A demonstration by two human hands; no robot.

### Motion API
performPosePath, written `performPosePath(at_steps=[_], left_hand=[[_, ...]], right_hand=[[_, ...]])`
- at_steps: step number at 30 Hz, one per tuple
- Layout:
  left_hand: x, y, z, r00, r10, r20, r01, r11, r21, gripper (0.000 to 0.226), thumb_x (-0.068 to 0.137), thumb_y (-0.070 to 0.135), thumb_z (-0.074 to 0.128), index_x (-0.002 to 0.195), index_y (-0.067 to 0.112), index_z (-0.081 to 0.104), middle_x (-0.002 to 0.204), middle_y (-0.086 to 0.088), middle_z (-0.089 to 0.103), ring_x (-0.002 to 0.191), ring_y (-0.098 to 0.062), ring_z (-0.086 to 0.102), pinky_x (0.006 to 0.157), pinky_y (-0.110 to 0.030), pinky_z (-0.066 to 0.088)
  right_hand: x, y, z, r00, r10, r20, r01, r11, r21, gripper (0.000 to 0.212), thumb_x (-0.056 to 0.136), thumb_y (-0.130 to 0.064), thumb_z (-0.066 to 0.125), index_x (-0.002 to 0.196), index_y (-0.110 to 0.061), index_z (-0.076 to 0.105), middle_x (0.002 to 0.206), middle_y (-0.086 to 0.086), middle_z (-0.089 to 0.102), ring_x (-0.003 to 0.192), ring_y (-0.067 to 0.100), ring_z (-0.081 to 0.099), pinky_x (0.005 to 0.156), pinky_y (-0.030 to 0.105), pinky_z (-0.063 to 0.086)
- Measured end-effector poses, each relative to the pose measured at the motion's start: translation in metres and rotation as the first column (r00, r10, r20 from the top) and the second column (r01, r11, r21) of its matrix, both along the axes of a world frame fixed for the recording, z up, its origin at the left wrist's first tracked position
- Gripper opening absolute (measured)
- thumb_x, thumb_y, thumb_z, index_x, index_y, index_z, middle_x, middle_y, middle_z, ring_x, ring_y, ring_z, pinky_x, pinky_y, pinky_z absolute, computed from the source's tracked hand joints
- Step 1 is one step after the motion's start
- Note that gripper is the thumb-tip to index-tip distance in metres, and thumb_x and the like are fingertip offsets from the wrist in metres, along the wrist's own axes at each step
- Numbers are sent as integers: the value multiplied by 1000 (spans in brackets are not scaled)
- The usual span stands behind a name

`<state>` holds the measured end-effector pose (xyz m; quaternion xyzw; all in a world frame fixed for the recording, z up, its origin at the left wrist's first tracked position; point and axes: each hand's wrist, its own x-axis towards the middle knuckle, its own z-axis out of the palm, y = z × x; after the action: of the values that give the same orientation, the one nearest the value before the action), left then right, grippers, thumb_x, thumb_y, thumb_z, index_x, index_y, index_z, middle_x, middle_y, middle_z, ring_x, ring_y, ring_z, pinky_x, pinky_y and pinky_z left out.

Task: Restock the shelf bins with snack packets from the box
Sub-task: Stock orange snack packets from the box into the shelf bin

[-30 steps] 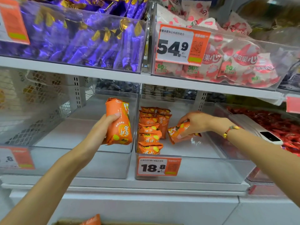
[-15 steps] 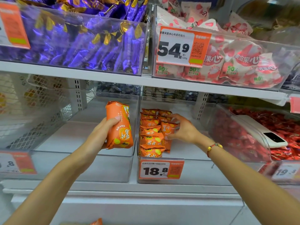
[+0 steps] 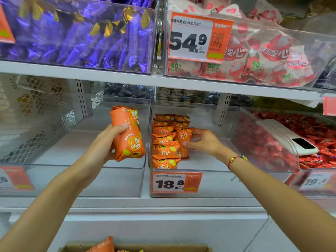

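While left hand (image 3: 103,144) grips packet stack (image 3: 127,133), right hand (image 3: 203,141) pinches binned packet (image 3: 184,140).

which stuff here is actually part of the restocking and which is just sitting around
Part of the job:
- orange packets gripped in the left hand
- stacked orange packets in the clear bin, steadied by the right hand
- cardboard box below

Just lying about:
- white phone on the red sweets
- purple sweets
- strawberry packs
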<state>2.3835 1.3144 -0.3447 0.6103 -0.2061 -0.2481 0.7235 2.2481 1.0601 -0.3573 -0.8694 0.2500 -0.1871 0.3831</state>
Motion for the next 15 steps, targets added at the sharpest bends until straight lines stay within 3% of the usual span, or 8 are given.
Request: performPosePath(at_steps=[2,6,9,12,15], left_hand=[[-1,-2,-1,999,-4,32,3,1000,10,4,93,31,53,97,30,54,97,0,64,86,-19,63,67,-36,49],[-5,2,2,1000,8,16,-8,1000,-7,8,92,31,54,100,29,54,97,2,65,86,-18,63,66,-34,48],[-11,9,9,998,-50,-29,48,997,-62,33,77,38,69,106,25,58,106,-6,70,94,-23,67,81,-41,53],[-16,14,11,997,-60,-52,53,990,-131,56,74,46,68,122,18,57,115,-9,70,109,-29,65,100,-49,47],[-26,19,20,997,-22,-74,12,991,-134,60,70,50,63,121,19,57,117,-9,69,108,-29,65,102,-50,45]], right_hand=[[0,0,-1,1000,0,-1,0,999,37,46,78,-20,78,118,-8,60,115,7,65,108,21,61,90,43,54],[3,2,0,999,-32,-27,34,993,110,50,78,-20,79,121,-8,57,118,6,63,109,21,60,87,40,56],[2,1,4,994,-44,-96,54,992,111,62,71,-27,84,123,-9,56,123,6,63,110,22,61,94,40,52],[-10,3,19,979,-48,-196,67,994,90,86,72,-30,83,141,-8,38,135,8,52,118,23,54,95,34,49],[-27,17,38,985,-154,-74,159,986,54,81,78,-29,78,143,-9,34,136,12,50,117,24,53,87,31,47]])
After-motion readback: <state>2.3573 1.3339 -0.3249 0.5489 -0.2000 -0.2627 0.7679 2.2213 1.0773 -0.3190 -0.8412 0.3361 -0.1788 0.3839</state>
